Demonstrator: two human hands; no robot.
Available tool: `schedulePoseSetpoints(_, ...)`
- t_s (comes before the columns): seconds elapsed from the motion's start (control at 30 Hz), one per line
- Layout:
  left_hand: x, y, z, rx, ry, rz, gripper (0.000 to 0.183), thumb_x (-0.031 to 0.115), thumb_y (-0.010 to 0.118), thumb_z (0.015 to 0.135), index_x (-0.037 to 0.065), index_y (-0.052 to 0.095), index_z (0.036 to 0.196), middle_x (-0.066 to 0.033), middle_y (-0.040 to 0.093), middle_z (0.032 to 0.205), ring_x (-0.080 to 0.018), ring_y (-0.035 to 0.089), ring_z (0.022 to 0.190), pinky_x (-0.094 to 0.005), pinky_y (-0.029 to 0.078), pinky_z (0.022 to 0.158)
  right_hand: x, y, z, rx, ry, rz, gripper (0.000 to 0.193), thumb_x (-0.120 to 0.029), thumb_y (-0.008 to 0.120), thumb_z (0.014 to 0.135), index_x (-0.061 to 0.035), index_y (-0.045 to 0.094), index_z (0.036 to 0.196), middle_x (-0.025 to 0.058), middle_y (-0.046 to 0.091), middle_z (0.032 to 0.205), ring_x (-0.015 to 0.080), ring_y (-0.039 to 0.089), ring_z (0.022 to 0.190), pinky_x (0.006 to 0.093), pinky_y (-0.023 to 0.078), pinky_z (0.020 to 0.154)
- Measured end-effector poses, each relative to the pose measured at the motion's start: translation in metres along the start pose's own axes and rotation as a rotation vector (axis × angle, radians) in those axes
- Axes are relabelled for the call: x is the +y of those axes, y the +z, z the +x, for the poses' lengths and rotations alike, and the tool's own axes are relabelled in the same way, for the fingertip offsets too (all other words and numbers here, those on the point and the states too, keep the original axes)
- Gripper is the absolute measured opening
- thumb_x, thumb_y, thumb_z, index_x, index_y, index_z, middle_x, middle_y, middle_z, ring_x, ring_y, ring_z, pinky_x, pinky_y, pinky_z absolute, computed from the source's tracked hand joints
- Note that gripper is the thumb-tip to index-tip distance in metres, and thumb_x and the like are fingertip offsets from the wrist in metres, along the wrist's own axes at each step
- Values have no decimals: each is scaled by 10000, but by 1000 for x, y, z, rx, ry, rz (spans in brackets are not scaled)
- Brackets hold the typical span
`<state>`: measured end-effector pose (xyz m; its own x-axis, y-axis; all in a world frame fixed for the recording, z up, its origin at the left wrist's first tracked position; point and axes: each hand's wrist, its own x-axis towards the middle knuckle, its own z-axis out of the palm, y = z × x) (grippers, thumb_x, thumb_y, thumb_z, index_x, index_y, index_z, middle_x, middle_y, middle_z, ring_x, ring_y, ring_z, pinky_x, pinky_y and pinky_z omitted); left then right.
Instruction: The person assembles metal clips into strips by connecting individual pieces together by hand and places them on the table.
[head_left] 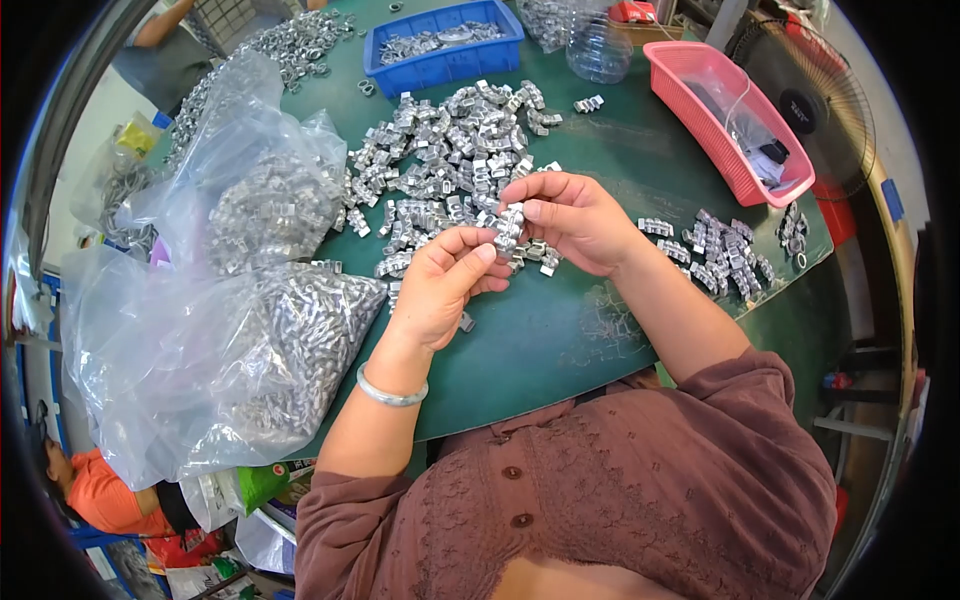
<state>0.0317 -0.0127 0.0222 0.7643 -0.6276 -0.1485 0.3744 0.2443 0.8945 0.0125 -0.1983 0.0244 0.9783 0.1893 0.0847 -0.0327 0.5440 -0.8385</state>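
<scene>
Between my two hands is a short row of small silvery metal pieces [509,228], held just above the green table [560,330]. My left hand [447,280] pinches its lower end between thumb and fingers. At the upper end, my right hand [575,218] grips it with thumb and forefinger. Behind and under my hands spreads a big heap of similar metal pieces [450,140]. Some short linked rows of metal pieces [725,255] lie to the right of my right forearm. Exactly how the held pieces join cannot be made out.
Clear plastic bags [300,350] full of metal parts stand at the left. A blue bin [445,50] of parts sits at the back, near a clear plastic jar [600,50]. At the right are a pink basket [740,130] and a fan [800,105]. Other people [105,490] are at the left.
</scene>
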Motion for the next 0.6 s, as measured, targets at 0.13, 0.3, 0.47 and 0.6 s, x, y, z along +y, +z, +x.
schedulePoseSetpoints(0.13, -5, 0, 0, -48, -42, -31, 120, 106, 497, 844, 24, 532, 925, -68, 594, 793, -146, 586, 683, -257, 499, 619, 1, 2, 0, -37, 61, -75, 192, -41, 512, 814, -10, 551, 999, 34, 573, 834, 94, 524, 716, 234, 441, 646)
schedulePoseSetpoints(0.3, -8, 3, -2, -79, -65, -99, 88, 113, 531, 829, 36, 537, 870, -78, 597, 815, -142, 581, 683, -245, 484, 606, 2, 10, 0, -47, 39, -296, 200, -92, 496, 836, -12, 540, 1014, 13, 570, 809, 74, 524, 703, 221, 436, 632)
schedulePoseSetpoints(0.47, -13, 6, -1, 99, 84, -264, 76, 108, 514, 835, 57, 532, 889, -99, 606, 807, -177, 607, 706, -283, 520, 637, 3, 12, -5, -11, 83, -330, 215, -101, 519, 828, -4, 526, 1020, 22, 572, 827, 78, 530, 747, 223, 443, 654)
schedulePoseSetpoints(0.6, -16, 8, -1, 125, 75, -245, 76, 96, 528, 826, 51, 541, 886, -114, 611, 817, -199, 615, 744, -297, 526, 646, 6, 10, -7, -34, -3, -295, 208, -48, 555, 792, 9, 537, 991, 37, 575, 839, 94, 543, 773, 227, 454, 692)
